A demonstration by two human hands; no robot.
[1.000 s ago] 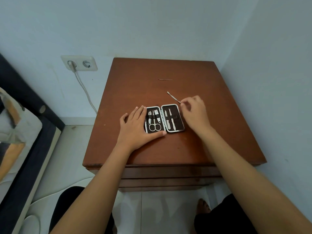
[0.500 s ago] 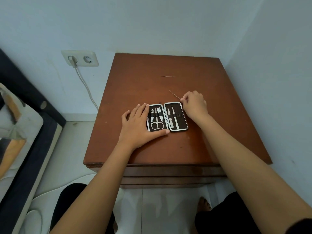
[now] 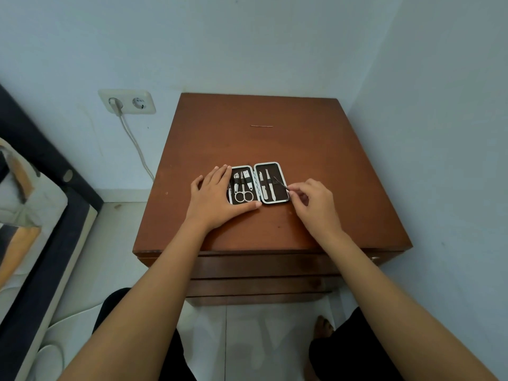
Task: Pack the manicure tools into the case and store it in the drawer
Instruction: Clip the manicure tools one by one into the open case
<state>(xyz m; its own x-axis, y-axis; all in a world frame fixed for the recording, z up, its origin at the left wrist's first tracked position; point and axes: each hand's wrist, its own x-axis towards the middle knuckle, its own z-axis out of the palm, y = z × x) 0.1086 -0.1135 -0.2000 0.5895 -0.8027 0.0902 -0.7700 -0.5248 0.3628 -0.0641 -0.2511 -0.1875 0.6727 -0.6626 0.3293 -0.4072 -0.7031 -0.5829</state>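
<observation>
An open manicure case (image 3: 283, 171) lies flat on the brown nightstand (image 3: 316, 149), holding scissors (image 3: 243, 196), clippers and other metal tools under dark straps. My left hand (image 3: 214, 200) lies flat on the case's left edge, thumb along its front. My right hand (image 3: 316, 206) pinches a thin metal tool (image 3: 279, 182) whose tip lies over the right half of the case. Another thin metal tool (image 3: 261, 126) lies alone farther back on the top. The closed drawer fronts (image 3: 264, 270) show below the top's front edge.
A wall socket (image 3: 127, 101) with a plugged white cable (image 3: 136, 147) is on the wall to the left. A bed with a dark frame (image 3: 41, 215) stands at the left. A wall runs close along the nightstand's right side. My bare foot (image 3: 324, 327) rests on the tiled floor.
My right hand picked the thin tool up from behind the case and brought it forward over the case's right half. My left hand stayed on the case.
</observation>
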